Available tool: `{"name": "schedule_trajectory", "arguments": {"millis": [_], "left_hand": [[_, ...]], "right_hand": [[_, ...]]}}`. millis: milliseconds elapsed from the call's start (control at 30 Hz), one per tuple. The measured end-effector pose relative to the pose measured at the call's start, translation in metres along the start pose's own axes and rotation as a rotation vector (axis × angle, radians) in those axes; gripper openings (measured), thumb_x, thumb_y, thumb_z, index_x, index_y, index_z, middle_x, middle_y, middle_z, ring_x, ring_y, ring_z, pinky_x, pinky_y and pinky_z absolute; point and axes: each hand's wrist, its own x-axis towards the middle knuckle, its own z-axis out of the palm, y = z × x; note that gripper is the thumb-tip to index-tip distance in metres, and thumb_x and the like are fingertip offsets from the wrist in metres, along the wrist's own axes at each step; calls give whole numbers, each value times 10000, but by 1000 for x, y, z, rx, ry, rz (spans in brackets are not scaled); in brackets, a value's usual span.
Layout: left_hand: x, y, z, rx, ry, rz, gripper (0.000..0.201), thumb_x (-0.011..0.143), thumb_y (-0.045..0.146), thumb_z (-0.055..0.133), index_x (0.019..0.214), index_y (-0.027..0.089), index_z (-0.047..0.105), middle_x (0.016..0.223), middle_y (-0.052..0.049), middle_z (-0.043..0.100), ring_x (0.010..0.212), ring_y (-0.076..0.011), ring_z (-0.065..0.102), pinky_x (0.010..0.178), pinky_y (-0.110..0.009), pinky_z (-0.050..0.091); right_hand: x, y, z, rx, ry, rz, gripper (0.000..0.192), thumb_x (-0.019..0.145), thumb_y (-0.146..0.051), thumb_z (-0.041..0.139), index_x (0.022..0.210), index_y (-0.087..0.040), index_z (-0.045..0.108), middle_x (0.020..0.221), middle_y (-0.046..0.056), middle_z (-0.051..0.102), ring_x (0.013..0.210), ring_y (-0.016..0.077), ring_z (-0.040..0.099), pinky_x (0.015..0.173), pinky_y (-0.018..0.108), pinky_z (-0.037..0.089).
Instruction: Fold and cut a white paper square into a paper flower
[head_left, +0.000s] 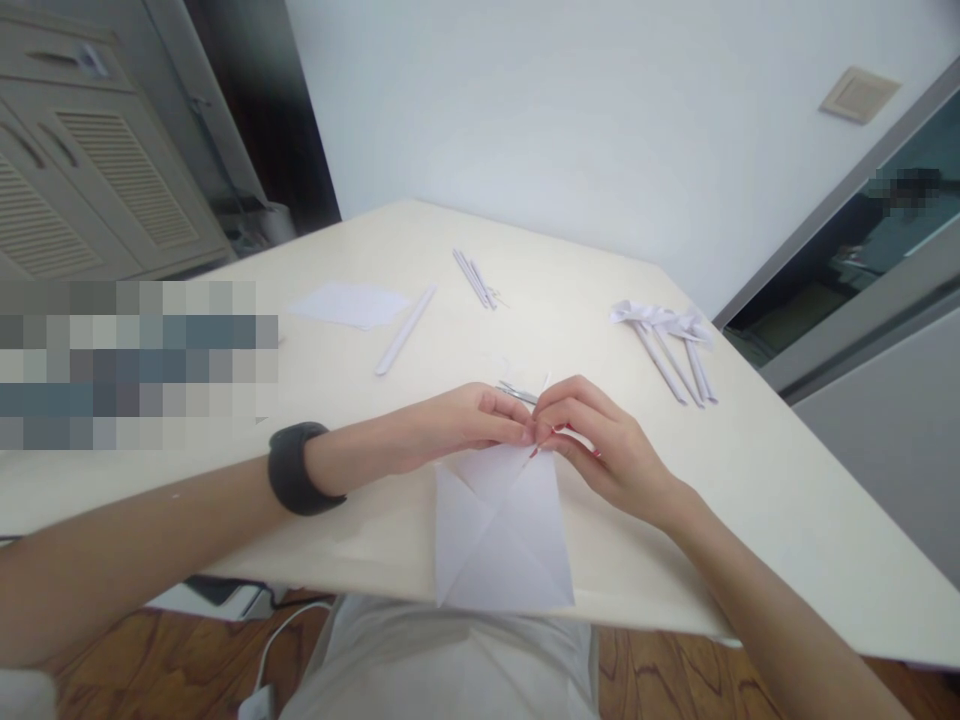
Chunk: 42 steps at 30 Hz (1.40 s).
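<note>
A square white paper sheet (501, 540) with crossing diagonal creases lies at the table's near edge. My left hand (472, 420) pinches its far right corner, thumb and forefinger closed on it. Against those fingertips, my right hand (600, 440) is also closed at the same corner; a thin slit runs inward from there along the crease. Just beyond my fingers lie scissors (516, 393), their handles partly hidden by my right hand. A black band (304, 468) circles my left wrist.
On the white table (787, 520) are a stack of paper sheets (349, 304), a single paper roll (406, 331), several thin paper rolls (472, 278) and, at right, paper pinwheels on rolled sticks (664, 325). A white wall (525, 120) stands behind. A blurred patch covers the left side.
</note>
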Motion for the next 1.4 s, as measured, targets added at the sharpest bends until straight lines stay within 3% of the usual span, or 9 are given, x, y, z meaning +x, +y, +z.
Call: {"name": "schedule_trajectory", "arguments": {"millis": [100,267,433,767,1033,1400], "left_hand": [[1,-1,0,-229,-138,-113,206,783,328,545,880,198,672,840,-20,669,746,-151,607,672,-255,459],[1,1,1,-329,-83,-106,161,753,313,604,813,176,662,835,-13,652,796,-146,589,754,-263,431],[-1,5,5,-296,47,-79,140,743,290,619,759,152,635,811,-20,642,792,-139,585,748,-252,425],[-2,1,8,-78,153,80,120,786,253,555,809,150,613,792,-25,629,760,-138,581,694,-249,438],[-6,8,7,41,179,183,94,797,212,544,807,146,610,824,-24,626,762,-128,576,723,-249,444],[-8,8,11,49,171,248,95,819,212,535,828,143,600,837,-26,619,793,-132,571,762,-262,444]], "right_hand": [[0,0,0,-3,-1,5,104,875,-123,456,871,-209,513,964,65,519,896,163,512,763,299,449],[0,0,2,-2,-3,33,95,857,-102,472,871,-190,507,961,66,514,904,163,503,779,300,435],[-1,2,4,-26,45,83,95,833,-87,493,865,-176,503,935,60,498,885,162,496,764,295,426],[0,1,6,-74,87,129,79,843,-107,491,877,-178,497,934,60,499,887,168,492,755,298,425],[-1,5,9,-51,154,109,18,858,-163,516,853,-179,510,904,51,504,845,149,510,731,287,429],[-6,4,14,-85,231,17,61,842,-114,505,854,-174,506,893,65,514,851,163,514,719,307,437]]}}
